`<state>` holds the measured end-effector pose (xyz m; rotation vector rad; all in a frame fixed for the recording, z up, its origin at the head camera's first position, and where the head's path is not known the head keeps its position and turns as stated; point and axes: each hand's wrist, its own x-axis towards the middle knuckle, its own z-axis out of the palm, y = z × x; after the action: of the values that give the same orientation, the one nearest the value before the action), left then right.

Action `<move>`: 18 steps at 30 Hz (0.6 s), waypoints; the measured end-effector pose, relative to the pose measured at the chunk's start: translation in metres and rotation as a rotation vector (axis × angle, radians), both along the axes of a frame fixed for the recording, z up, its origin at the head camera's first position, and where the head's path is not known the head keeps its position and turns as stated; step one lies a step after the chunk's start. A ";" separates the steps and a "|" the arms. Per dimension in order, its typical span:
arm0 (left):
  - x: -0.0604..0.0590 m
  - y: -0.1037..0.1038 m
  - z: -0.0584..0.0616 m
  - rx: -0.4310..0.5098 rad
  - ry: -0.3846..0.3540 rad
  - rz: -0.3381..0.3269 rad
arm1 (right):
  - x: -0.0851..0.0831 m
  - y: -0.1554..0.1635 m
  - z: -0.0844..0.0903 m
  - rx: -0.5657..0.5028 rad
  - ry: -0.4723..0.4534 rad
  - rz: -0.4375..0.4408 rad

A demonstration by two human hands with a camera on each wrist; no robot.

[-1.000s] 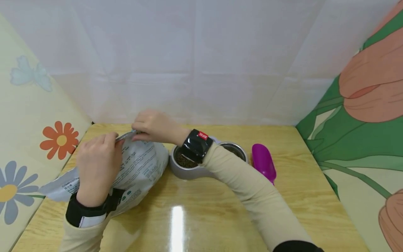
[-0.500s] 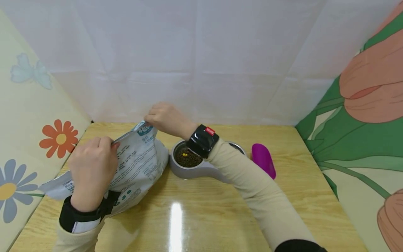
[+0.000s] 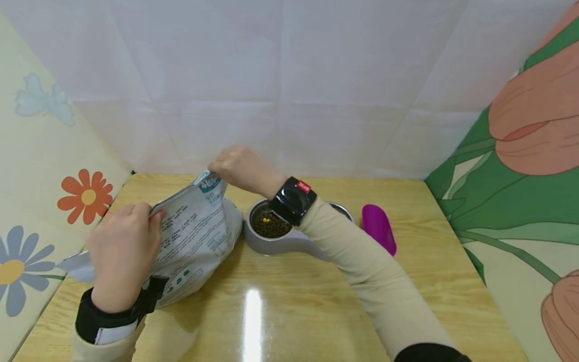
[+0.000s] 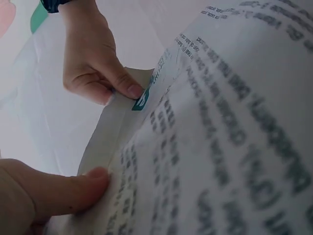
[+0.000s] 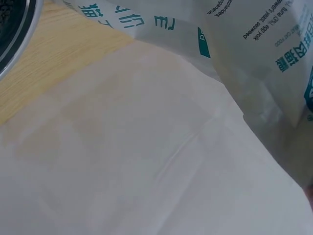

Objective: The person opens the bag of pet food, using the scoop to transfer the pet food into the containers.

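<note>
Gripping the top edge of a grey-white printed pet food bag (image 3: 194,231), both hands are engaged at its mouth. The left hand (image 3: 119,251) pinches the nearer, lower part of the top seam, thumb (image 4: 73,191) pressed flat against the printed face as the left wrist view confirms. The right hand (image 3: 237,168) pinches the far upper corner of the same seam beside a teal logo patch, fingers curled around the edge; the left wrist view shows its thumb (image 4: 124,88) on the seam. The bag lies slanted on the left half of the wooden table (image 3: 316,301), its top raised toward the back wall and its base toward the left table edge. Just beside the bag on its right stands a grey double pet bowl (image 3: 276,241); the left well holds dark kibble (image 3: 269,229) with a small yellow piece on top, while the right well is mostly hidden behind the right forearm. A magenta scoop (image 3: 379,229) lies on the table near the bowl's right side, apart from it.
</note>
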<state>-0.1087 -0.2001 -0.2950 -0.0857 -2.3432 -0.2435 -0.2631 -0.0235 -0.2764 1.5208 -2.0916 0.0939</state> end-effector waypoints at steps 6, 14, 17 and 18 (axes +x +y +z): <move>-0.001 -0.001 -0.003 -0.013 0.039 -0.034 | 0.000 0.001 -0.001 -0.003 -0.015 -0.002; 0.011 -0.008 -0.002 -0.014 -0.011 -0.007 | -0.001 0.002 -0.003 0.014 -0.034 -0.014; 0.015 -0.010 -0.003 -0.032 -0.001 -0.014 | 0.000 0.002 -0.003 0.014 -0.040 -0.013; 0.015 -0.010 -0.003 -0.039 0.008 -0.020 | 0.000 0.002 -0.003 0.012 -0.042 -0.011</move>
<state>-0.0934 -0.2100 -0.2982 -0.1288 -2.3406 -0.2069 -0.2631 -0.0213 -0.2791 1.5267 -2.1369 0.1104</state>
